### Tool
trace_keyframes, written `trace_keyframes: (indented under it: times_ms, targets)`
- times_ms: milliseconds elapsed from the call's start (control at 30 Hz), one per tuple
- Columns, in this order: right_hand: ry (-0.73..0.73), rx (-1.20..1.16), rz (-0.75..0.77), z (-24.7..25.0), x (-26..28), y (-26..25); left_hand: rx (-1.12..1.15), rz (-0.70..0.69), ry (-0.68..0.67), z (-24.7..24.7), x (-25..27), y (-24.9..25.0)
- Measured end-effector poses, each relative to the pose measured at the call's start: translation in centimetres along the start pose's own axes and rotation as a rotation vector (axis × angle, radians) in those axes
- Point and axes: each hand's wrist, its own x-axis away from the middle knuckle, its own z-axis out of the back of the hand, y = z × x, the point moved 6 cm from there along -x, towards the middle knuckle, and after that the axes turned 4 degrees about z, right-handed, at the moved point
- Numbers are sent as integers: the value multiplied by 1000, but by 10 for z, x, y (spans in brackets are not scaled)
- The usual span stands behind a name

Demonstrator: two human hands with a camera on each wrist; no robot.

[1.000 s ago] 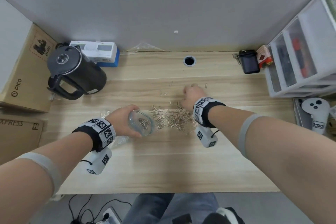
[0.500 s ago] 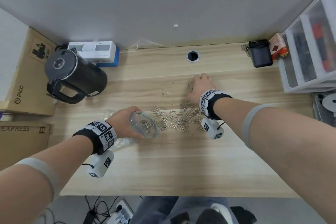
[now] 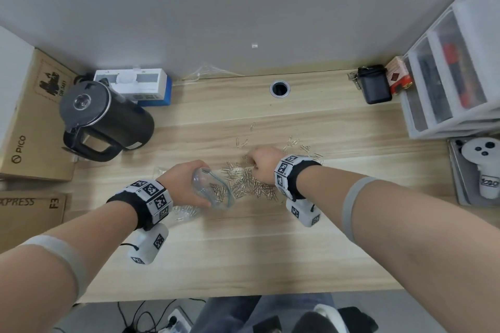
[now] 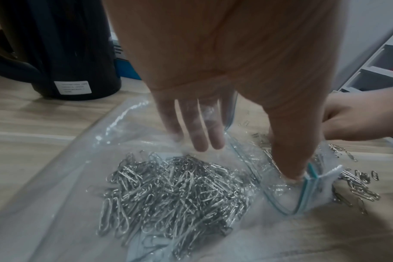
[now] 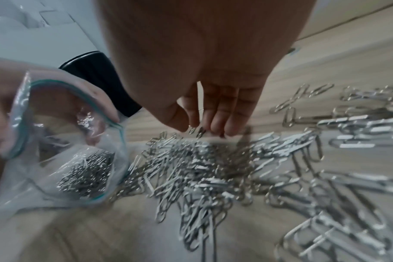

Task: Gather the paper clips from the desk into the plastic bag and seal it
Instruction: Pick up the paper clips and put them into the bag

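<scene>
Roughly half done, by my read. A good heap of paper clips (image 4: 168,186) already sits inside the zip-lock bag (image 4: 83,159), but a dense pile (image 3: 249,186) is left on the surface (image 3: 270,251) just outside the mouth, plus a few strays (image 3: 244,142) farther back toward the cable hole (image 3: 280,88). Seal not started: the teal zip strip (image 5: 22,127) gapes wide.

Bag lies flat on the surface on your left side. Long axis runs left to right, closed bottom under your left wrist, mouth pointing right at the pile. Good for sweeping clips straight in.

Your left hand (image 3: 186,184) holds the mouth open: fingers (image 4: 200,134) spread inside the bag against the upper wall, thumb pressing the lower lip down near the zip.

Your right hand (image 3: 263,163) hovers over the far edge of the pile, fingers (image 5: 218,122) close together and lightly curled, pinching a clip or two at the tips. The wrist view is blurred, so the exact count is unclear.

Left to do: sweep in the pile, collect the strays, press the zip shut.
</scene>
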Motion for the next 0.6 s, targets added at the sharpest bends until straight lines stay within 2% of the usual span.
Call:
trace_keyframes:
  times_ms: [100,200,300,433,600]
  targets:
    - [81,33,-118,19,3,18,-9,-16,6,2,1,2]
    - [166,115,-304,32,10,48,-10,-33,13,1,2,2]
    - [173,75,-434,30,20,71,-10,-35,20,-2,5,-1]
    - [157,63,-391,20,25,69,-21,-22,13,-8,7,-9]
    - [95,21,-237,-2,25,40,-51,-44,-2,-13,9,-8]
